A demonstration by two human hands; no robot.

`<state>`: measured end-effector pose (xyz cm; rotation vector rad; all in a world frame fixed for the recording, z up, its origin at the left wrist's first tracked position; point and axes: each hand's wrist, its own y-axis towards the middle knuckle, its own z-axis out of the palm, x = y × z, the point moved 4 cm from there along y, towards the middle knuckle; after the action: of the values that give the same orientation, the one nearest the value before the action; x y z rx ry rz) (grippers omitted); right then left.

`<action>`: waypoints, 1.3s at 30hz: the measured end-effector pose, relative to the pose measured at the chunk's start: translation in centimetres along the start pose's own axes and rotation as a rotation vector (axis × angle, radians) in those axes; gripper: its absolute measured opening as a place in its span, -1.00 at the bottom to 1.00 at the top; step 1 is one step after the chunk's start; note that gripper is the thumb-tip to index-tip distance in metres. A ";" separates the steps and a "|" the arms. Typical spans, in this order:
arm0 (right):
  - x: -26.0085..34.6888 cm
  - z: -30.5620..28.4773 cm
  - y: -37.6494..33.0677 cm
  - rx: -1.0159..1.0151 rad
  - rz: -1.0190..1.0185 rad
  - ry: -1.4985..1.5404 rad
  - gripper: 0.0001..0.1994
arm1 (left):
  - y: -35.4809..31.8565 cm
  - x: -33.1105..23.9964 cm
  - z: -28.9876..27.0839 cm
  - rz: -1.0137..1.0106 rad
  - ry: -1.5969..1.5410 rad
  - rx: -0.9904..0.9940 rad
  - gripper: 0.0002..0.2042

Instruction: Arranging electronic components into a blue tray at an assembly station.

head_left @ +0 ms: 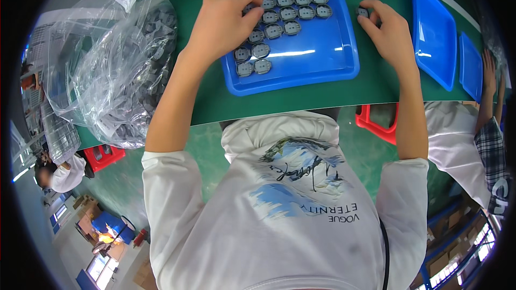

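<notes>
A blue tray (317, 72) lies on the green table with several small grey plastic parts (287, 13) set in rows along its far and left sides. The parts are rounded, with small holes in their faces. Over the tray's far left corner is my left hand (228, 18), thumb and forefinger closed about one grey part (248, 8), which the fingers partly hide. Just past the tray's right edge, my right hand (384, 29) pinches another dark grey part (363, 12) between thumb and fingers, above the tabletop.
A clear plastic bag (115, 69) full of grey parts stands left of my left arm. Two more blue trays (436, 37) lie at the right. A red stool (376, 123) is below the table edge. Another person's hand (489, 69) shows at far right.
</notes>
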<state>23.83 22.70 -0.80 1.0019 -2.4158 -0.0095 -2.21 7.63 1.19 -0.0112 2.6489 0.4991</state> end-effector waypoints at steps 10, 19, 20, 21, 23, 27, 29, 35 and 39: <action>-0.1 -0.5 -2.0 -0.031 0.134 0.135 -0.70 | 2.6 -2.2 0.5 0.095 0.030 0.097 -0.80; -0.4 -0.2 -2.0 -0.026 -0.014 0.075 -0.84 | -0.1 -2.8 0.6 0.201 -0.005 0.176 -0.74; -0.3 -0.2 -2.0 -0.024 -0.017 0.077 -0.84 | -0.5 -2.7 0.7 0.204 -0.006 0.194 -0.73; -0.3 -0.3 -2.0 -0.007 0.002 0.074 -0.84 | -0.7 -2.6 0.9 0.202 -0.005 0.194 -0.73; -0.2 -0.3 -2.1 0.012 0.016 0.072 -0.84 | -0.8 -2.2 0.9 0.194 0.000 0.169 -0.70; -0.2 -0.4 -2.6 0.011 0.031 0.092 -0.84 | -0.7 -2.3 0.7 0.204 -0.004 0.161 -0.69; -0.2 -0.5 -2.7 0.008 0.032 0.089 -0.84 | -0.3 -3.0 0.5 0.211 -0.001 0.193 -0.68; -0.5 -0.8 -3.2 0.028 0.010 0.109 -0.85 | 2.0 -5.7 1.3 0.038 0.001 0.364 -0.54; -0.3 -1.4 -3.8 0.032 0.015 0.115 -0.85 | 0.6 -4.0 2.7 0.225 0.042 0.133 -0.63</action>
<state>27.15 20.37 -0.49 0.9716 -2.3258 0.0902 2.52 8.86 0.85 0.3229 2.7340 0.3955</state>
